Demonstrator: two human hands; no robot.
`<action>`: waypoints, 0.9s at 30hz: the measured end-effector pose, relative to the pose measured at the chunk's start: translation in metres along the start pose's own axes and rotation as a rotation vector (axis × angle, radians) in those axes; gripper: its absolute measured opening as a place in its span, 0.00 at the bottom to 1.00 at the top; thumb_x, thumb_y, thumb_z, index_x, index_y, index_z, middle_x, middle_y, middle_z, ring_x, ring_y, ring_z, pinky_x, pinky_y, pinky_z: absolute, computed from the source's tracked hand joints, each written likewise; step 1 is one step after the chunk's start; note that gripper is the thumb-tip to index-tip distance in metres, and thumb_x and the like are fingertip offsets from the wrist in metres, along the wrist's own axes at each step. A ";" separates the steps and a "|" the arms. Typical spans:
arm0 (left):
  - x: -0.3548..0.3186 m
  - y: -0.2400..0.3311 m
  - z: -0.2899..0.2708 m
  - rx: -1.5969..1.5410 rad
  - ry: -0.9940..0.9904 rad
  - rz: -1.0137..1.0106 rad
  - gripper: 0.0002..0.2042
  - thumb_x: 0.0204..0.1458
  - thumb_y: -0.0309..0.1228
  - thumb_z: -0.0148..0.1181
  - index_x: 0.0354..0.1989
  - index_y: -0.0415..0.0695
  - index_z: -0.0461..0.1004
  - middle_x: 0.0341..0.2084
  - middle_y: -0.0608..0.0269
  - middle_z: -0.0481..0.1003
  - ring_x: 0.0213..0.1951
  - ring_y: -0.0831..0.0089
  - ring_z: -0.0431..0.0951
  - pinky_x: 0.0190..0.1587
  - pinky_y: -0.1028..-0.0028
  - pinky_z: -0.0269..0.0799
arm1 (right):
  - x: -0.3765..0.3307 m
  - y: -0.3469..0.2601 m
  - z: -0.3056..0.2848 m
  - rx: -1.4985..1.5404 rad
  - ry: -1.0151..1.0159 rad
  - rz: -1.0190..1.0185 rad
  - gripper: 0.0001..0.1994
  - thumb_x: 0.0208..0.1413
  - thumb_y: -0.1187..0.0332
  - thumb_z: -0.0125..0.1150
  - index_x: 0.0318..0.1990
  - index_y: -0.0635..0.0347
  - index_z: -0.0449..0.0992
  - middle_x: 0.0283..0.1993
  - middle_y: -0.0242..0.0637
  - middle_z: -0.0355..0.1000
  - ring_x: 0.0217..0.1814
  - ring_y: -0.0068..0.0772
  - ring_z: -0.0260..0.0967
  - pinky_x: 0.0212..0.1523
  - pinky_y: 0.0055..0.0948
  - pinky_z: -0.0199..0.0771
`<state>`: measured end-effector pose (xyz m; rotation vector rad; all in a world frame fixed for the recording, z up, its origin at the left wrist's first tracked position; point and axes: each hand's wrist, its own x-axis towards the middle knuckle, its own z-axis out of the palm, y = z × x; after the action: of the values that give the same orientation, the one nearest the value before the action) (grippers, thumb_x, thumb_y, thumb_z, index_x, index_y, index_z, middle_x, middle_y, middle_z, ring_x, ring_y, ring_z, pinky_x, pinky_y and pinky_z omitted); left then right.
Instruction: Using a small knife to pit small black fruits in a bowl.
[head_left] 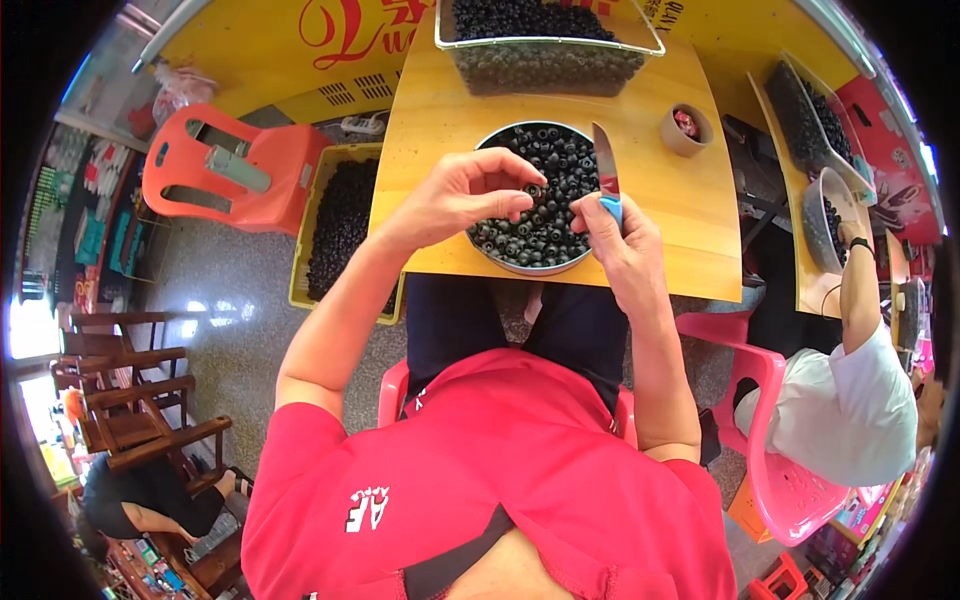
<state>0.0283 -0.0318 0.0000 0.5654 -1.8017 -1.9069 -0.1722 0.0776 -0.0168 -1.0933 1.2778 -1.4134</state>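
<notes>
Head view: left hand (462,192) holds one small dark round fruit (535,190) in a fingertip pinch, at 3 o'clock of the palm, over the metal bowl (500,258) of like fruit. Right hand (618,232) sits at 4 o'clock of that fruit, its grip closed around the blue handle of a small knife (605,165), blade pointing to 12. Both forearms rise from the lower edge, wrists bent inward over the wooden table (680,215).

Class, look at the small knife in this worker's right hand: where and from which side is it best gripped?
Grip the knife by its blue handle, coming from below, as the right hand does: the blade points up and away over the bowl of dark fruit.
</notes>
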 end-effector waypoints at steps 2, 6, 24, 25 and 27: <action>-0.006 0.004 0.008 -0.093 0.109 0.008 0.13 0.53 0.23 0.61 0.47 0.37 0.73 0.36 0.67 0.74 0.37 0.81 0.75 0.40 0.80 0.72 | 0.001 0.000 0.005 -0.009 -0.026 -0.022 0.09 0.62 0.65 0.55 0.40 0.63 0.75 0.29 0.27 0.70 0.23 0.10 0.55 0.23 0.13 0.53; -0.009 0.001 0.018 -0.096 0.136 0.171 0.13 0.52 0.22 0.62 0.46 0.38 0.73 0.35 0.70 0.73 0.38 0.84 0.73 0.40 0.82 0.71 | 0.001 -0.009 0.017 0.047 -0.051 -0.012 0.10 0.62 0.64 0.55 0.40 0.62 0.75 0.29 0.27 0.71 0.23 0.09 0.56 0.22 0.12 0.54; -0.009 -0.004 0.044 0.183 0.265 0.285 0.20 0.50 0.16 0.59 0.52 0.42 0.68 0.36 0.68 0.69 0.35 0.82 0.69 0.41 0.80 0.66 | -0.002 -0.010 0.023 0.377 -0.023 0.153 0.09 0.57 0.65 0.63 0.39 0.59 0.75 0.20 0.21 0.64 0.16 0.09 0.53 0.16 0.14 0.49; -0.008 -0.005 0.044 0.157 0.285 0.280 0.20 0.49 0.15 0.60 0.52 0.42 0.69 0.35 0.68 0.69 0.34 0.82 0.69 0.39 0.80 0.66 | -0.002 -0.011 0.023 0.377 -0.023 0.154 0.09 0.57 0.65 0.63 0.39 0.59 0.75 0.20 0.21 0.64 0.16 0.09 0.53 0.16 0.14 0.49; -0.009 0.000 0.041 0.310 0.269 0.314 0.20 0.48 0.16 0.60 0.51 0.42 0.69 0.35 0.68 0.69 0.34 0.82 0.69 0.39 0.80 0.66 | -0.001 -0.015 0.024 0.200 -0.019 0.089 0.09 0.57 0.65 0.63 0.40 0.59 0.75 0.20 0.21 0.64 0.16 0.10 0.53 0.16 0.14 0.50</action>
<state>0.0116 0.0064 0.0021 0.5704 -1.8874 -1.2912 -0.1492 0.0749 -0.0006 -0.9020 1.1304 -1.4262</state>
